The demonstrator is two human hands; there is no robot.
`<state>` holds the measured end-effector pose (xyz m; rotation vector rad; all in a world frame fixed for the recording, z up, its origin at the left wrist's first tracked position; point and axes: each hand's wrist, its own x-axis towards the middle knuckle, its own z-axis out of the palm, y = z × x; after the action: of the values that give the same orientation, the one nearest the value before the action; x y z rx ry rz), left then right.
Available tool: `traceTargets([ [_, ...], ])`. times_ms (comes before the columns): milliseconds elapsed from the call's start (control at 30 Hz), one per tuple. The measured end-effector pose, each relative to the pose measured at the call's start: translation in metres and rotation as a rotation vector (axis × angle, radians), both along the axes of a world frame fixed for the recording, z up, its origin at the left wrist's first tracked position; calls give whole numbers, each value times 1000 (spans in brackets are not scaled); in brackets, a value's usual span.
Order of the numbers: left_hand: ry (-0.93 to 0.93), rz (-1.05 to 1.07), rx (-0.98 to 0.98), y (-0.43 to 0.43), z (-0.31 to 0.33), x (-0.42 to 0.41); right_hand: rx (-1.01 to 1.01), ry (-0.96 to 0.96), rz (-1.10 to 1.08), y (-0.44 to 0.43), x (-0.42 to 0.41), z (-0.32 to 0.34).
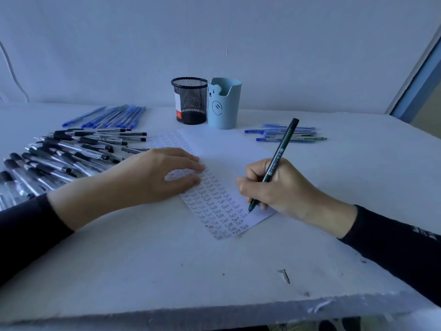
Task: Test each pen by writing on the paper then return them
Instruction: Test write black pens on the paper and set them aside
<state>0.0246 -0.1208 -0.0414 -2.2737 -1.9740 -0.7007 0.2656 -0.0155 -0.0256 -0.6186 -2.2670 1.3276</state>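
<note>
Right hand (276, 189) gripping dark green pen (274, 163), tip touching paper (229, 151); left hand (152, 175) pressing flat, fingers relaxed. Upper writing illegible.

Two hands (152, 175) (284, 189), one paper (226, 149), one green pen (284, 144), two cups (189, 101) (224, 103), three pen piles (107, 117) (71, 154) (286, 133).
</note>
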Motion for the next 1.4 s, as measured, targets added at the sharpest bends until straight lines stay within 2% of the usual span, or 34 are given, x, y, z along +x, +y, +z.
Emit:
traceTargets([
  [1400, -11, -17, -13, 0, 1, -1, -21, -45, 39, -8, 0, 5],
])
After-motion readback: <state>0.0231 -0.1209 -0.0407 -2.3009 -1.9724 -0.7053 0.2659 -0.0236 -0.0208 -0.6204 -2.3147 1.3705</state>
